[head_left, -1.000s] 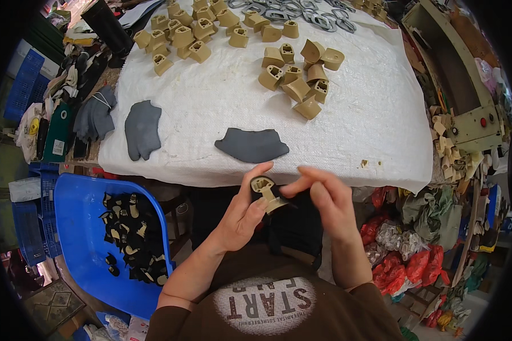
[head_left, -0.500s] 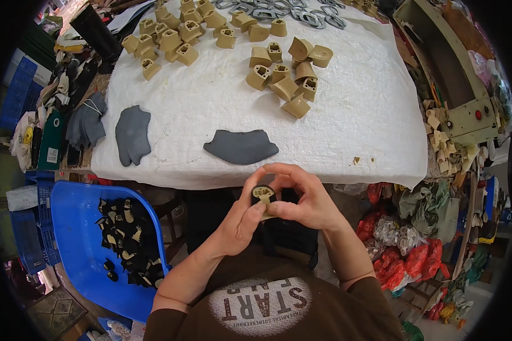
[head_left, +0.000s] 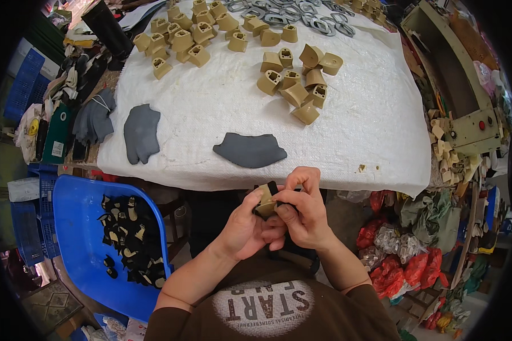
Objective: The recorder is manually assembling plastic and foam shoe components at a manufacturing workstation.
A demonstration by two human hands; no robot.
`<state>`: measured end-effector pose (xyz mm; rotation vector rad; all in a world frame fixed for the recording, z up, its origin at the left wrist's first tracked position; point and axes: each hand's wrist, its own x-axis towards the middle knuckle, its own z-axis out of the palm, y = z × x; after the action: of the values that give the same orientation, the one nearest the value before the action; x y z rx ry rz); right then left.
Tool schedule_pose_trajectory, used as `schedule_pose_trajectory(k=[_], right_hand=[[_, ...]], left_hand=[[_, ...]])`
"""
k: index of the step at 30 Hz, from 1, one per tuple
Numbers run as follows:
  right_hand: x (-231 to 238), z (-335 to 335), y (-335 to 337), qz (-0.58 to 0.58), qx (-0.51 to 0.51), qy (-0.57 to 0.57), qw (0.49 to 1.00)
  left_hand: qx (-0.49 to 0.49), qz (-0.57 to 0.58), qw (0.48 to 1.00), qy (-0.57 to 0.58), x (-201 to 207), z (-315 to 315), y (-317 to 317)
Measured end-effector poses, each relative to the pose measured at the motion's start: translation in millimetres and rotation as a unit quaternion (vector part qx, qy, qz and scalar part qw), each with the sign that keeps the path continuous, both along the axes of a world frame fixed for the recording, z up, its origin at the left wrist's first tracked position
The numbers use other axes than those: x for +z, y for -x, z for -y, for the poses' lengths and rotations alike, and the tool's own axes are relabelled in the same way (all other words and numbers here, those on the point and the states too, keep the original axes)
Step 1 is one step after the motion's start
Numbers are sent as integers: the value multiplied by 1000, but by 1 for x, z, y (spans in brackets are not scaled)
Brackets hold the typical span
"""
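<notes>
In front of my chest, just off the table's near edge, I hold a tan shoe heel (head_left: 266, 200) partly wrapped in a black cover (head_left: 272, 187). My left hand (head_left: 242, 227) grips the heel from its left side, the thumb lying along it. My right hand (head_left: 306, 215) has thumb and forefinger pinched together at the heel's right side, on the edge of the black cover; the fingertips partly hide that edge. On the white-covered table (head_left: 193, 119) beyond lie two dark grey curved cut pieces, one ahead of my hands (head_left: 250, 150) and another farther left (head_left: 141, 133).
Bare tan heels (head_left: 293, 94) stand in groups on the table, with grey metal-like rings (head_left: 324, 25) behind. A blue basin (head_left: 77, 250) of black-covered heels sits low at left. Right are a beige machine (head_left: 472, 122) and red plastic bags (head_left: 398, 273). A tied grey bundle (head_left: 94, 119) lies far left.
The heel has been turned: its hollow end faced up before, and now its tan side shows. My right hand has shifted its fingers to a pinch at the cover's edge.
</notes>
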<state>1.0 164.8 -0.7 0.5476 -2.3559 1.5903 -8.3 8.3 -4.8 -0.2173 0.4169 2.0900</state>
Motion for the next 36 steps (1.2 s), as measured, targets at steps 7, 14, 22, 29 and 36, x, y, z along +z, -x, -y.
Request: schedule_pose_trajectory(k=[7,14,22,29,36], right_hand=[[11,-1,0,-69,-13,-64,995],[-1,-11,-4,124,81,312,938],[9,-15,3,143,106,105,978],[14,-7,2,160,122,68,977],[-10,9,-10,269,141,291,908]], left_hand=[[-48,25,991,119,9,-3,-5],[-34,-159,983,85,-6,12,8],[41,-399,902,162,-11,10,8],[135,-243,953,118,-1,-5,2],[199,-259,925,193,-7,-16,-14]])
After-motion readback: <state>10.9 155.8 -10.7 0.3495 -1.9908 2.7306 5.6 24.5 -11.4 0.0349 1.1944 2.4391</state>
